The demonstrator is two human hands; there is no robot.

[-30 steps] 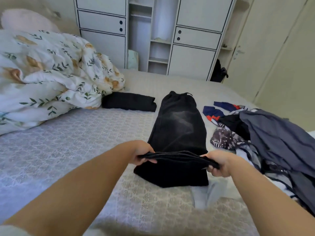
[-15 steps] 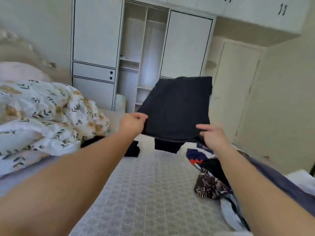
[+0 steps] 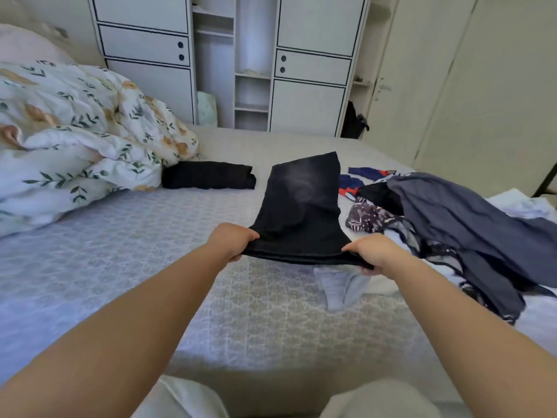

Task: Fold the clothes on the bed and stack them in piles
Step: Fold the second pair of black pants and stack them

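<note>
The left hand (image 3: 233, 241) grips one near corner of the black pants (image 3: 301, 212), and the right hand (image 3: 372, 251) grips the other. The pants stretch away over the middle of the bed (image 3: 120, 251). A folded black piece (image 3: 208, 179) lies behind, and unfolded clothes (image 3: 452, 224) sit on the right

black folded trousers (image 3: 301, 212) stretched over bed (image 3: 120, 236); unfolded clothes heap (image 3: 452, 218) right.

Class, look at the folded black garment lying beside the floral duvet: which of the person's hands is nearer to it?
Left. The left hand grips the black trousers just below the folded black garment; the right hand grips their opposite corner, farther right.
</note>
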